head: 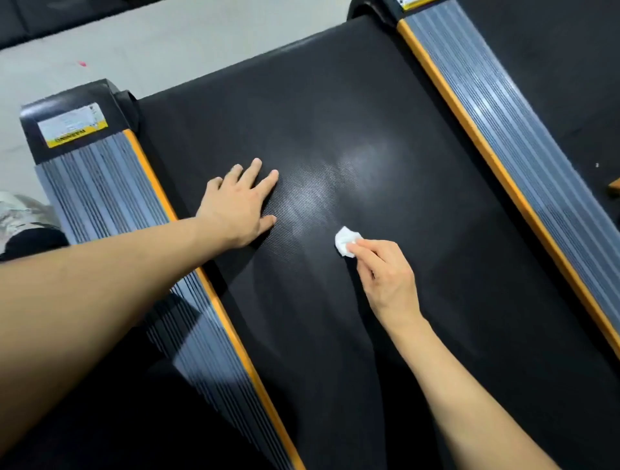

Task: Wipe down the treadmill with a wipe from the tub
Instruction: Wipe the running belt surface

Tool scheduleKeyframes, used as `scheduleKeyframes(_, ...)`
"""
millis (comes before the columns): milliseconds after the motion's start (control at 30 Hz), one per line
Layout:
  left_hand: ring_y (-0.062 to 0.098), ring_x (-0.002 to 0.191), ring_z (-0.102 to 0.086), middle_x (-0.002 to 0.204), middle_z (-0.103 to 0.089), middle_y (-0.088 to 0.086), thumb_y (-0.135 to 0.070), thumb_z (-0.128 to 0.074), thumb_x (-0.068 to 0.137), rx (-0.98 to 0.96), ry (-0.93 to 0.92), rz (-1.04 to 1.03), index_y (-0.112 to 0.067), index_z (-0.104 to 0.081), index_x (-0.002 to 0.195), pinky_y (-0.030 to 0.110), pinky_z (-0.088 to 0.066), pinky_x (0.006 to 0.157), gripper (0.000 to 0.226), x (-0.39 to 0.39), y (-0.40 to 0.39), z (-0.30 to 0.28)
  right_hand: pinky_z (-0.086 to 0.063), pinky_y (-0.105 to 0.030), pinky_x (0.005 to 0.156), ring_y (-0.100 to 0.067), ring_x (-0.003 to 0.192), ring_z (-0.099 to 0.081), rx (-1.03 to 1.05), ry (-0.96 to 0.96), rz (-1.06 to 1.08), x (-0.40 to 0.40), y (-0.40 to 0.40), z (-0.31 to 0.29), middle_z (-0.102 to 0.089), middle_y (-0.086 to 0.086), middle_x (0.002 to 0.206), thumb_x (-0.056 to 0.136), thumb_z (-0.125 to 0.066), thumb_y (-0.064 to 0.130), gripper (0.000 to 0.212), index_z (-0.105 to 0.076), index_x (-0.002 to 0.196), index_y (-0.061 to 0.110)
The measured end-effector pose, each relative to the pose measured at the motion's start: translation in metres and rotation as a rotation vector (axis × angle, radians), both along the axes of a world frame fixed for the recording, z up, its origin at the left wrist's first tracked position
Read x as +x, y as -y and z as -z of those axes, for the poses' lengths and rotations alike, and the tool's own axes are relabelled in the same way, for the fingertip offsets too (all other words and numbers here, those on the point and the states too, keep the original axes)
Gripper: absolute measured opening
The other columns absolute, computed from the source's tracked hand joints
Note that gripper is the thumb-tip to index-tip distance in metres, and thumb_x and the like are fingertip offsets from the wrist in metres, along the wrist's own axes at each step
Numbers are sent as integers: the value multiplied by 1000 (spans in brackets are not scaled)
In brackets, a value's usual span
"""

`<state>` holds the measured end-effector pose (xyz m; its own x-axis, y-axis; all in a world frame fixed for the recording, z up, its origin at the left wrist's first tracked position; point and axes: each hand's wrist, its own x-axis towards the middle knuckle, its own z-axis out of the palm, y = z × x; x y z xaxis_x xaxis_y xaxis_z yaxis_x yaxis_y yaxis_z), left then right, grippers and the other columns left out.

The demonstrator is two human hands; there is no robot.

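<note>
Pinching a small crumpled white wipe (345,241), our right hand (385,275) scrubs the black textured treadmill belt (369,117); our left hand (240,204), fingers spread flat, braces us.

Crumpled white wipe (345,239) on black treadmill belt (335,117)

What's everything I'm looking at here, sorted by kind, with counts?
Hands: 2, left hand flat on the belt, right hand pinching the wipe
Wipes: 1
Treadmill belts: 1
Ribbed side rails: 2
Warning labels: 2
Total: 8
</note>
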<state>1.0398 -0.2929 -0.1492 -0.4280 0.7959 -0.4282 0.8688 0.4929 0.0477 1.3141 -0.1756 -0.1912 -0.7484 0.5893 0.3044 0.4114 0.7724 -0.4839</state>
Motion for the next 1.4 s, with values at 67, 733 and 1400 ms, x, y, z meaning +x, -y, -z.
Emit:
scheduleKeyframes(67,33,152,-18,170,-6,7,-65,-43,96,39,-43,27,-31,-7,163,50,-29,115,83,-1,4,0,-53,-28,82,-24,93,-64,13,-4,10,-17,-8,0,-71,-2,103,86,-65,-11,32,-77,109,9)
scheduleKeyframes(733,35,153,25,164,33,2,-89,-23,82,124,24,-99,-45,26,154,63,11,120,98,-81,-44,30,-47,-32,85,-31,105,-64,-19,307,-132,-397,-187,-21,-71,-9,114,94,-52,5,34,-77,111,19)
scheduleKeyframes(1400,33,152,27,162,38,-1,-95,-5,73,43,38,-99,-48,34,148,62,11,121,96,-82,-44,27,-52,-42,72,-40,88,-62,291,248,-47,-313,-234,-11,-66,-19,93,79,-51,2,31,-76,98,6)
